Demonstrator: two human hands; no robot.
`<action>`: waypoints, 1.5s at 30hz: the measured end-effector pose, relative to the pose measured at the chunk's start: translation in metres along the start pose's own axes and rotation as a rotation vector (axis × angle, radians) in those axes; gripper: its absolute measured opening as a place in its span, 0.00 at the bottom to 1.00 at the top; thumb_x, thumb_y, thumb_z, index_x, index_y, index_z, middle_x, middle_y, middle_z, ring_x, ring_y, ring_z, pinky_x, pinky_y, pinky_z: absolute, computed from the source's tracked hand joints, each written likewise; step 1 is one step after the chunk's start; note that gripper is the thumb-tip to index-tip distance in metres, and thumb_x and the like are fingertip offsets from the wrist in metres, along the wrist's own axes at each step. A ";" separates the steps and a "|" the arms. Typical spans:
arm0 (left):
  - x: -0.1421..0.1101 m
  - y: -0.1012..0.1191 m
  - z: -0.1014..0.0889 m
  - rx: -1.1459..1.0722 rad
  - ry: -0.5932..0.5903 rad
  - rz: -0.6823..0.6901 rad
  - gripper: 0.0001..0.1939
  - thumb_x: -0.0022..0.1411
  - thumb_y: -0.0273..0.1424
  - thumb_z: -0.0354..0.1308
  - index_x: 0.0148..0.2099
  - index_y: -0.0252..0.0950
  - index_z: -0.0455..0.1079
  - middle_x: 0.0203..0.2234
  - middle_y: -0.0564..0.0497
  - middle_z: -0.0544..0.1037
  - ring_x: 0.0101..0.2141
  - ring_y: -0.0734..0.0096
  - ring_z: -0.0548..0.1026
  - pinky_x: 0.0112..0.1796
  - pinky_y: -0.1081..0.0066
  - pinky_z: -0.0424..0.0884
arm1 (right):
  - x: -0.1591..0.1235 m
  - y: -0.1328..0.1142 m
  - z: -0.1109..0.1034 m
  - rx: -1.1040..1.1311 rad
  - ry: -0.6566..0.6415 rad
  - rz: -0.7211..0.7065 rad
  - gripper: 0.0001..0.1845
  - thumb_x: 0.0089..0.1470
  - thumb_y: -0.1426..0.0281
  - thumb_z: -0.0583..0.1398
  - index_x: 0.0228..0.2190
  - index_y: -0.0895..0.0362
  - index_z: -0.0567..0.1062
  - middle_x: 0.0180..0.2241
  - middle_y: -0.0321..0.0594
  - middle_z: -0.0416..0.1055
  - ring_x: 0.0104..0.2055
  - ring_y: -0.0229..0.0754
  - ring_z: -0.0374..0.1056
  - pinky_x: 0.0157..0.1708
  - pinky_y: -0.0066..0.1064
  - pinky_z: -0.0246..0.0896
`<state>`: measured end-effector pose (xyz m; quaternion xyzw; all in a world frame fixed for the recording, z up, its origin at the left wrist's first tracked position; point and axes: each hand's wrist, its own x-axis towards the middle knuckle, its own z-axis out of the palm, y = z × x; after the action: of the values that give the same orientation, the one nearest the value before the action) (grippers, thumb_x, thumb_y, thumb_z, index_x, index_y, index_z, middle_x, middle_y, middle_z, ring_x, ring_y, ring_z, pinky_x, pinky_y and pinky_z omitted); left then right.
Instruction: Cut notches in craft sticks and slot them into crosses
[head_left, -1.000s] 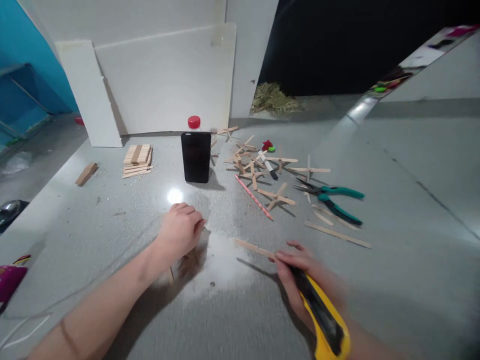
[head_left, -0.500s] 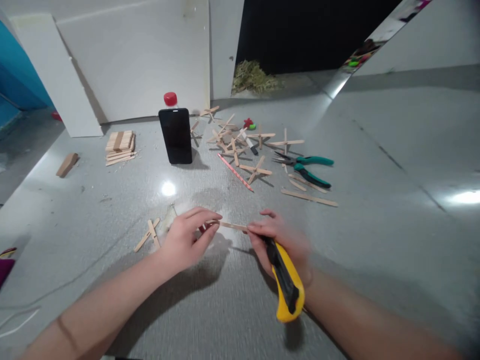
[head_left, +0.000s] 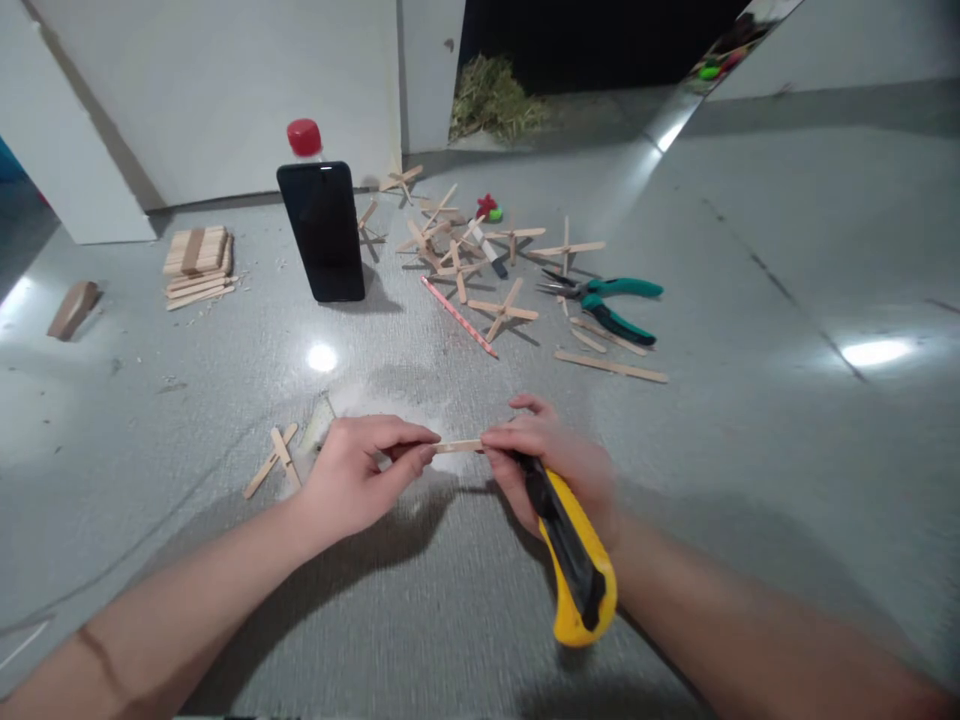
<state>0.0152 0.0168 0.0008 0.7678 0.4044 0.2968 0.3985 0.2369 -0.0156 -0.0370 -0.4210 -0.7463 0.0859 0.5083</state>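
A wooden craft stick spans the gap between my two hands, just above the table. My left hand pinches its left end between thumb and fingers. At the other end, my right hand grips the stick with its fingertips and also holds a yellow and black utility knife, whose handle points down toward me. The knife's blade is hidden by the hand. Left of my left hand lie crossed craft sticks, close to a small pale, translucent piece.
Beyond my hands stand a phone, a red-capped bottle and several stick crosses. Green-handled pliers, a patterned pencil and a loose stick lie nearby. A stick stack is at left.
My view has tilted, so the table objects appear higher and farther left. The stick between my hands lies at a slightly different angle. Both hands keep their hold.
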 end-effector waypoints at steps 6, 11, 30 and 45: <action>-0.001 0.003 0.001 -0.112 -0.038 -0.091 0.08 0.65 0.29 0.59 0.40 0.35 0.80 0.25 0.51 0.82 0.24 0.75 0.77 0.26 0.75 0.72 | 0.000 -0.002 0.000 0.001 -0.002 0.018 0.10 0.60 0.75 0.60 0.39 0.47 0.74 0.29 0.30 0.79 0.24 0.38 0.73 0.48 0.46 0.70; -0.002 0.001 0.004 -0.272 -0.103 -0.222 0.07 0.64 0.30 0.60 0.38 0.35 0.79 0.24 0.51 0.81 0.23 0.74 0.78 0.27 0.75 0.74 | -0.002 -0.001 -0.001 0.008 -0.001 0.021 0.11 0.58 0.76 0.61 0.40 0.48 0.74 0.30 0.31 0.79 0.26 0.38 0.74 0.50 0.47 0.70; -0.012 -0.002 0.004 0.251 0.183 0.416 0.03 0.65 0.22 0.63 0.39 0.34 0.77 0.35 0.48 0.85 0.31 0.72 0.83 0.32 0.75 0.80 | -0.004 -0.006 -0.002 0.041 0.022 -0.001 0.12 0.57 0.78 0.61 0.42 0.53 0.74 0.29 0.32 0.77 0.25 0.38 0.72 0.51 0.47 0.70; -0.018 0.000 0.000 0.371 0.244 0.678 0.03 0.66 0.21 0.62 0.41 0.31 0.75 0.38 0.44 0.85 0.33 0.70 0.83 0.33 0.72 0.81 | -0.007 -0.010 -0.006 0.043 -0.039 -0.065 0.14 0.57 0.77 0.60 0.45 0.53 0.71 0.31 0.34 0.79 0.25 0.37 0.73 0.52 0.49 0.67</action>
<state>0.0063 0.0016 -0.0010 0.8757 0.2194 0.4222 0.0817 0.2376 -0.0281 -0.0333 -0.3835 -0.7674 0.0936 0.5053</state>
